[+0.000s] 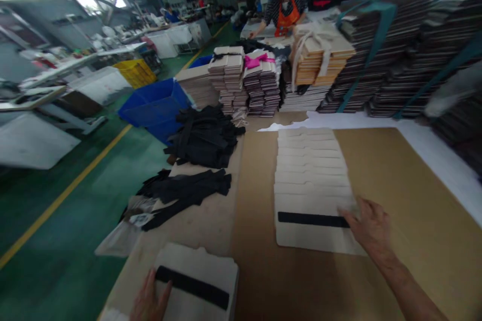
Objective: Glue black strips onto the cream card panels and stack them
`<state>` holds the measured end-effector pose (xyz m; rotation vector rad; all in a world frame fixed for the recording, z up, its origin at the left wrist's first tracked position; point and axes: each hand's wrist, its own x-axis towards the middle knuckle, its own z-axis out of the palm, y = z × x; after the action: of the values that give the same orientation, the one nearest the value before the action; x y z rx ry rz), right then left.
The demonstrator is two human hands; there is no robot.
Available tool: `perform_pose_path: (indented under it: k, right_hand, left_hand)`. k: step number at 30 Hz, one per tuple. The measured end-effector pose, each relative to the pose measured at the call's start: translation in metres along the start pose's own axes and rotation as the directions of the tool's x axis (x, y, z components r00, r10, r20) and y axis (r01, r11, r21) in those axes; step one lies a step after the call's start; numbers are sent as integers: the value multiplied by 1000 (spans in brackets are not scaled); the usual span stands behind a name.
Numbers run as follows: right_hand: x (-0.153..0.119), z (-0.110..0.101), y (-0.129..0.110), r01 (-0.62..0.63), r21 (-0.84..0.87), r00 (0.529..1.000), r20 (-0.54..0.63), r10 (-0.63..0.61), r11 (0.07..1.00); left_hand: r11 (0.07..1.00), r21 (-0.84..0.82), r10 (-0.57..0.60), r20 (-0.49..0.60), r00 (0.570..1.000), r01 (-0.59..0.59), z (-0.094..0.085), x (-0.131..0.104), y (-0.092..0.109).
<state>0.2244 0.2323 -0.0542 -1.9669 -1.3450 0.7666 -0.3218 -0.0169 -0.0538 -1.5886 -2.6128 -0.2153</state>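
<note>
My left hand (148, 297) is at the lower left, its fingers apart at the left end of a black strip (192, 287). This strip lies across a stack of beige panels (188, 256). Over on the right, my right hand (371, 225) reaches to the right end of another black strip (312, 218), fingers stretched out and slightly blurred. Under that strip are several overlapping beige panels (311, 170), fanned in a row away from me on a brown board (259, 210).
Loose black strips (203, 135) lie in heaps on the table's left side. A blue bin (158, 103) stands beyond them on the floor. Tied panel stacks (261, 85) and tall strapped bundles (376, 55) line the back. A person in an orange apron (288, 17) works behind.
</note>
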Motion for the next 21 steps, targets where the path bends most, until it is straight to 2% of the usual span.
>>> perform_pose_path:
  k: [2, 3, 5, 7, 8, 11, 16, 21]
  right_hand:
    - [-33, 26, -26, 80, -9, 989, 124, -78, 997]
    - [-56, 44, -41, 122, 18, 954, 274, -123, 992]
    - [-109, 81, -69, 168, 116, 820, 535, -204, 979]
    - [-163, 114, -90, 173, 171, 702, 669, -243, 970]
    - [-186, 128, -97, 170, 179, 667, 704, -246, 969]
    - [-227, 154, -104, 160, 152, 637, 739, -219, 975]
    - [-238, 161, -105, 135, 142, 639, 744, -195, 981]
    - [-260, 169, -124, -12, 158, 600, 791, -119, 987]
  left_hand:
    - [999, 8, -37, 43, 998, 37, 5, -4, -10]
    - [998, 13, -57, 61, 997, 57, 10, -8, -17]
    - [995, 21, -96, 76, 992, 95, 21, -15, -28]
    - [992, 17, -123, 80, 989, 122, 31, -22, -32]
    - [991, 11, -132, 80, 988, 132, 34, -25, -32]
    - [989, -15, -147, 76, 986, 149, 39, -29, -28]
    - [985, -38, -166, 60, 984, 168, 41, -31, -27]
    - [983, -65, -164, 67, 984, 169, 40, -30, -30]
